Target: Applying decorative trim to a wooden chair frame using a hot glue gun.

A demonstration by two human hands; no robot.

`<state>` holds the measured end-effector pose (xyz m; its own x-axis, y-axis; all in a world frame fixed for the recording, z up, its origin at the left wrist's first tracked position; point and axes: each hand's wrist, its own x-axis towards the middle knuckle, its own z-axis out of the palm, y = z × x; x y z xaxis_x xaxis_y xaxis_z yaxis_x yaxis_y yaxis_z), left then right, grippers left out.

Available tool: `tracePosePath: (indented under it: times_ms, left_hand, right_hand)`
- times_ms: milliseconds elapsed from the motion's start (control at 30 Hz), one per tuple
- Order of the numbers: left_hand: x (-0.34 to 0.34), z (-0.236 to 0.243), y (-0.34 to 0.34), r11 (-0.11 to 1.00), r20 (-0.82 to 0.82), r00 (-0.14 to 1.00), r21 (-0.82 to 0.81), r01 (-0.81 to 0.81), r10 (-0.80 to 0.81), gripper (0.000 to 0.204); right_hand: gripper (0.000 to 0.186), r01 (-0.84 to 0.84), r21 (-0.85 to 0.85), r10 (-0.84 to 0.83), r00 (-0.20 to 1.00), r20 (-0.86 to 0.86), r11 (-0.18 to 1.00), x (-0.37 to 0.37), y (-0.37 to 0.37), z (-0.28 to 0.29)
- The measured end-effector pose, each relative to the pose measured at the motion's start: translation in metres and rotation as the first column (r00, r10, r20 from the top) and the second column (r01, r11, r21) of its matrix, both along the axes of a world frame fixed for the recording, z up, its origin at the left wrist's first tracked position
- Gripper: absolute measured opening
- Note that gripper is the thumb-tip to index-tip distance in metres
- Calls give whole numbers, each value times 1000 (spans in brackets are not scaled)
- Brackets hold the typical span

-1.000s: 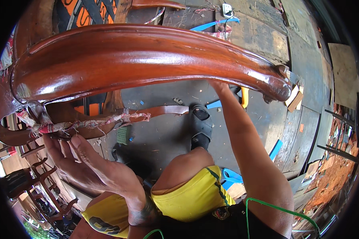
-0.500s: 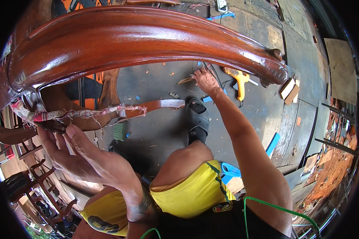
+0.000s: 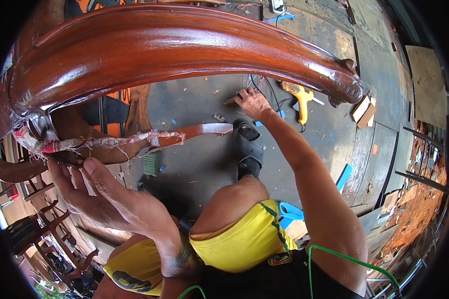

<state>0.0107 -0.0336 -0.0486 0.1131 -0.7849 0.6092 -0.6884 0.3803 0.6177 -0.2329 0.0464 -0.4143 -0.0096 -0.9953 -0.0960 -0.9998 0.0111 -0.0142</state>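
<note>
A glossy reddish-brown curved wooden furniture piece (image 3: 184, 42) arches across the upper view. Below its left end, a frayed patterned cloth strip (image 3: 80, 144) is wrapped round the wooden frame. My left hand (image 3: 112, 199) is open, its fingers stretched out and fingertips against the frame's lower edge beneath the cloth. Past the arch's near edge, my right hand (image 3: 253, 104) is down close to the floor with its fingers curled. A thin, light wooden piece (image 3: 229, 101) shows beside the fingertips; whether they grip it is unclear.
A yellow glue gun (image 3: 300, 99) with a cord lies right of my right hand. Wood offcuts (image 3: 365, 112) rest beyond it. A green brush (image 3: 151, 163) stands on the dark floor near my sandalled foot (image 3: 248, 142). Blue scissor-like handles (image 3: 288, 213) are beside my knee.
My right hand has shifted slightly left and its fingers have drawn in more. My left hand stays at the frame. The wooden piece has barely moved.
</note>
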Motion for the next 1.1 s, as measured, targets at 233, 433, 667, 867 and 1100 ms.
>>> tracePosePath:
  times_ms: [233,433,667,867,1100]
  left_hand:
    - [0,-2,0,1000,-109,994,24,-7,9,58]
    - [1,-3,-1,1000,-106,994,9,2,-1,59]
    - [2,0,0,1000,-35,999,13,11,-11,64]
    - [2,0,1,1000,-12,1000,2,10,-10,65]
    - [-1,0,2,999,-92,995,42,-19,23,60]
  right_hand:
    - [22,2,-101,4,998,55,995,-3,3,-7]
    - [20,-72,-146,73,997,5,987,5,5,-12]
    - [24,-139,-36,137,990,-43,990,8,8,-12]
    - [30,-143,-15,140,980,-140,990,12,8,-8]
    - [34,-100,93,105,993,-51,991,12,12,-6]
